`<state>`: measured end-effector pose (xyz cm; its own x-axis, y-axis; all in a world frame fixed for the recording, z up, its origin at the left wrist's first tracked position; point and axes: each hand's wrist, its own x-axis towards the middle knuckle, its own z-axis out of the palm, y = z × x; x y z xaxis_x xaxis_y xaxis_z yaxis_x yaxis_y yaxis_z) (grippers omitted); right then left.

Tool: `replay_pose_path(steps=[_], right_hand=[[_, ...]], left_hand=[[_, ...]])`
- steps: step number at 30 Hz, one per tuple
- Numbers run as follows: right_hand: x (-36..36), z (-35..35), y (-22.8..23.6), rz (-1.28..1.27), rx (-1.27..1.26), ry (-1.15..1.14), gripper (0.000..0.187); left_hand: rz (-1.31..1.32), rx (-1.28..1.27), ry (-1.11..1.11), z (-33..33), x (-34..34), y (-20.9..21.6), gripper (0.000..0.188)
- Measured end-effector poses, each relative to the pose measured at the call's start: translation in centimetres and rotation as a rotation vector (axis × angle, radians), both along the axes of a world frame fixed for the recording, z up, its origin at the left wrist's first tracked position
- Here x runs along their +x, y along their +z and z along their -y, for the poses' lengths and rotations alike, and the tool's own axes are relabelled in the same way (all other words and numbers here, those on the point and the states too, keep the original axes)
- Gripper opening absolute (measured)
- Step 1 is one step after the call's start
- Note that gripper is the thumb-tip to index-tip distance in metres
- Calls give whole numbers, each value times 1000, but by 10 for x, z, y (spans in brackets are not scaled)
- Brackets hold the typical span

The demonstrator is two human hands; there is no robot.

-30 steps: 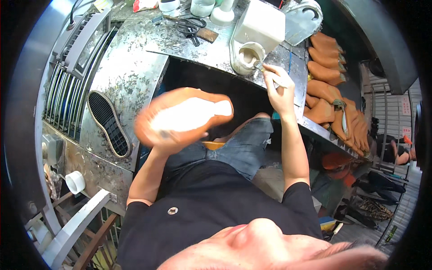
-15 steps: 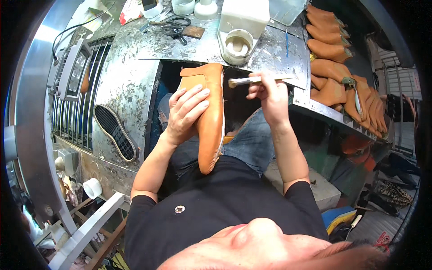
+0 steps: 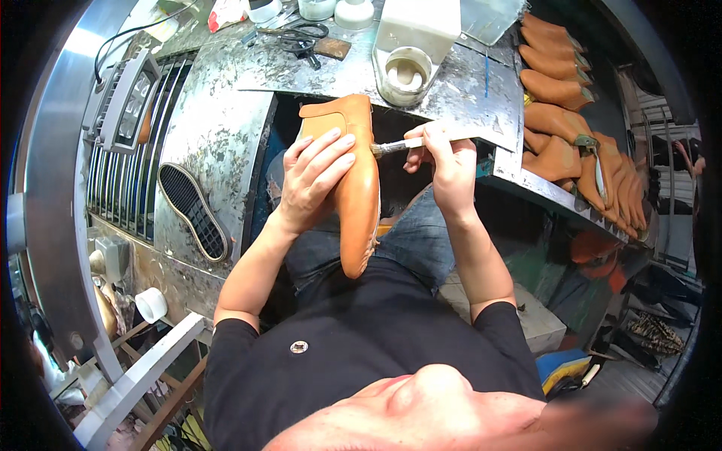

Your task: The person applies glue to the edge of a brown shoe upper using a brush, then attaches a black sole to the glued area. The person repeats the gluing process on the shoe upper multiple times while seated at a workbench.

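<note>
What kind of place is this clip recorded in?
Most likely a shoemaking workshop. The left hand steadies a tan leather shoe upper while the right hand brushes its edge; a row of similar tan uppers and a black sole lie on the stained metal bench.

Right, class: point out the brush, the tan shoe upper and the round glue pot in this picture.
brush (image 3: pixel 397 145), head view, on its handle near the bristles.
tan shoe upper (image 3: pixel 361 203), head view, on its side panel.
round glue pot (image 3: pixel 406 75), head view, on its rim.

Open gap above lap; bench edge (image 3: pixel 451 113) and glue pot (image 3: pixel 406 75) crowd beyond shoe (image 3: pixel 359 188).
</note>
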<state>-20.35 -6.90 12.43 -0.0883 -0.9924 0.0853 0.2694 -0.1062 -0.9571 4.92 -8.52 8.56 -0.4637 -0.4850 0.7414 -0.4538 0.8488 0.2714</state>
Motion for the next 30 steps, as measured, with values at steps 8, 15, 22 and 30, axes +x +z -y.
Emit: replay_pose_path(steps=[8, 15, 22, 30], right_hand=[[5, -12, 18, -108, -78, -38, 30], [5, -20, 22, -175, -124, -45, 29], [7, -30, 27, -190, -127, -47, 27], [10, -40, 26, -185, -170, -35, 22]], left_hand=[[32, 34, 30, 1, 1, 3, 54], [56, 42, 51, 5, 2, 3, 63], [71, 111, 88, 3, 4, 6, 72], [62, 175, 131, 2, 4, 5, 79]])
